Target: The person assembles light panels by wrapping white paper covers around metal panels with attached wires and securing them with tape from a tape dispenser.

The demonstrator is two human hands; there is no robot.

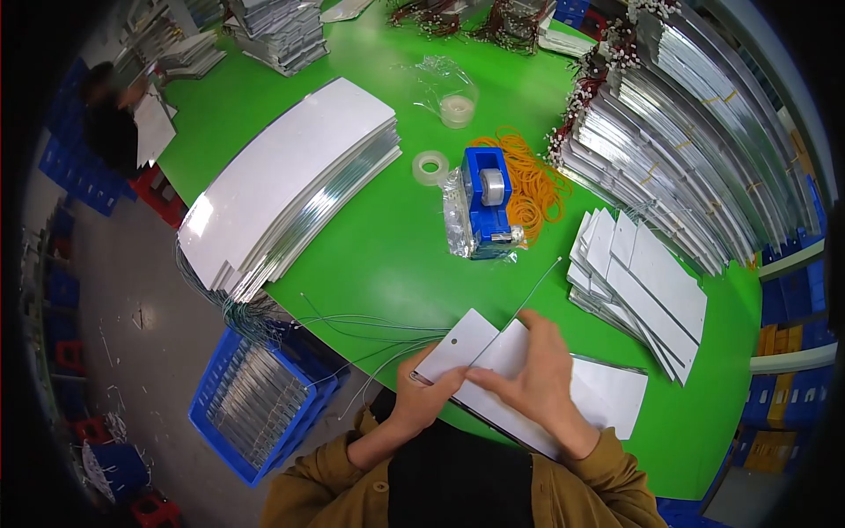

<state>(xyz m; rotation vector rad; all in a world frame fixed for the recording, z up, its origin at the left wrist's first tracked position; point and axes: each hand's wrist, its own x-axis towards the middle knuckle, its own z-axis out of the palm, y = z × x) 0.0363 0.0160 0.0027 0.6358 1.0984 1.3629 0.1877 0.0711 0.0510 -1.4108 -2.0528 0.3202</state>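
Note:
In front of my body lies a long white panel (607,394) with a smaller end piece (468,340) that has a small hole. My left hand (421,398) is closed on this end, thumb on top, where several thin green wires (387,330) trail off to the left. A single green wire (539,283) crosses the panel and sticks up past its far edge. My right hand (541,377) is closed around that wire over the panel, its thumb tip close to my left thumb. The fingers' undersides are hidden.
A blue tape dispenser (487,207), a tape roll (430,167) and orange rubber bands (534,189) lie ahead. White panel stacks stand left (304,158) and right (638,286). A blue crate (211,400) is below left. Another person (110,114) works far left.

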